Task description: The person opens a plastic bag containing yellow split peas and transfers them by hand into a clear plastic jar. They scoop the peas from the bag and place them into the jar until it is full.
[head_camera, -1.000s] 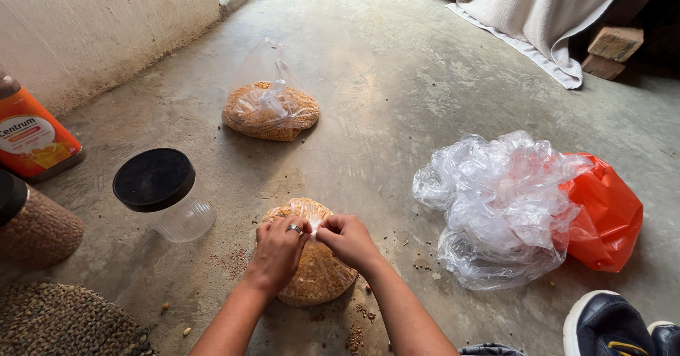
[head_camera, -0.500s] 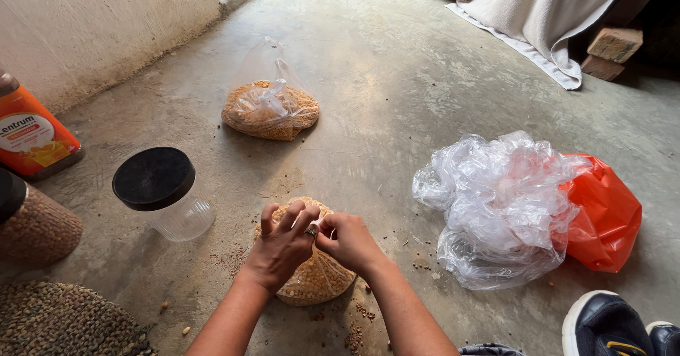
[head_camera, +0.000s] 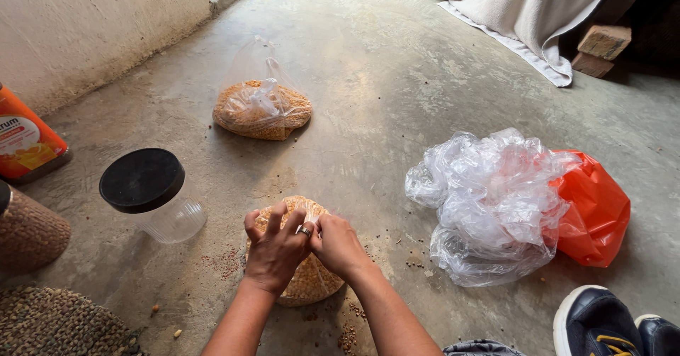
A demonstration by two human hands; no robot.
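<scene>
A clear plastic bag of yellow lentils lies on the concrete floor right in front of me. My left hand, a ring on one finger, rests on top of it with fingers spread, pinching the bag's knotted top. My right hand pinches the same knot from the right, fingertips touching the left hand's. A second tied bag of lentils sits farther away on the floor, untouched.
An empty clear jar with a black lid stands left of the bag. An orange jar and a grain-filled jar are at the far left by the wall. Crumpled clear plastic and an orange bag lie right; a shoe bottom right.
My left hand's fingers have spread and lifted while both hands keep working the knot. The view has shifted slightly; the bags and jars have not moved on the floor.
</scene>
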